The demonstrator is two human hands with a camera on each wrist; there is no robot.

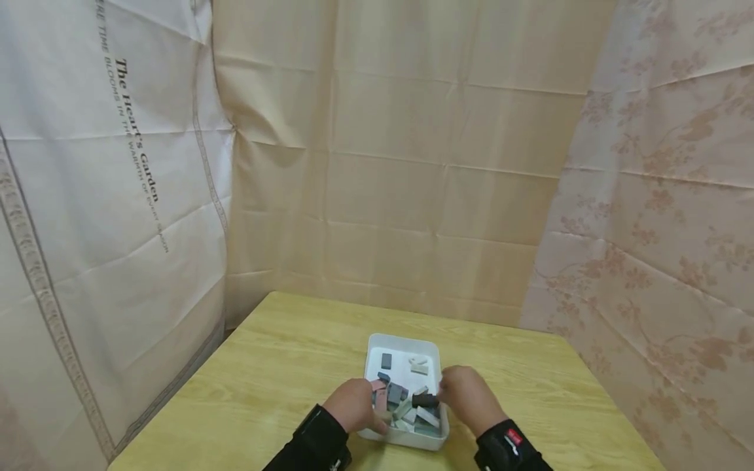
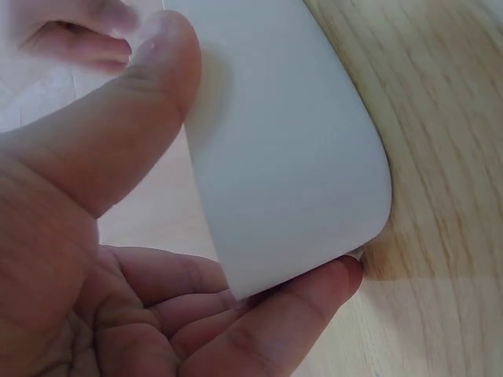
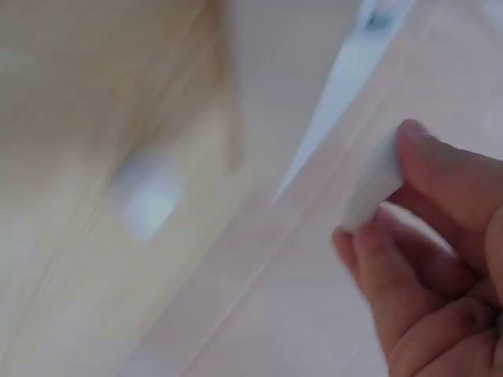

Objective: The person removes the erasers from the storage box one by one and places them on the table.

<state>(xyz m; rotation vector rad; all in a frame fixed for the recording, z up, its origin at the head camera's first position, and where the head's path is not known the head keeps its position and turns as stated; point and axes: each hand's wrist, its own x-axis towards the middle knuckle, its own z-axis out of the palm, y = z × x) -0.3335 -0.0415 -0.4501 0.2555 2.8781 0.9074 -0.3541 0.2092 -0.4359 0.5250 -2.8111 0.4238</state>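
Observation:
A shallow white tray [image 1: 403, 340] stands on the table with many small pieces in it: grey blocks [image 1: 396, 394], a pink strip [image 1: 381, 400], pale green and white ones, and a black cylinder-like piece [image 1: 425, 400]. My left hand [image 1: 354, 404] grips the tray's near left corner. In the left wrist view its thumb presses the tray's white wall [image 2: 283, 165], with fingers around the corner. My right hand [image 1: 470, 396] is by the right rim. In the right wrist view this hand [image 3: 440, 251] pinches a small whitish piece [image 3: 369, 188] between thumb and fingers; its kind is blurred.
The yellowish wood-grain table [image 1: 283, 366] extends around the tray. Beige cloth [image 1: 389, 163] hangs behind it, a white printed curtain [image 1: 118, 183] at left and a flower-patterned curtain [image 1: 665, 196] at right.

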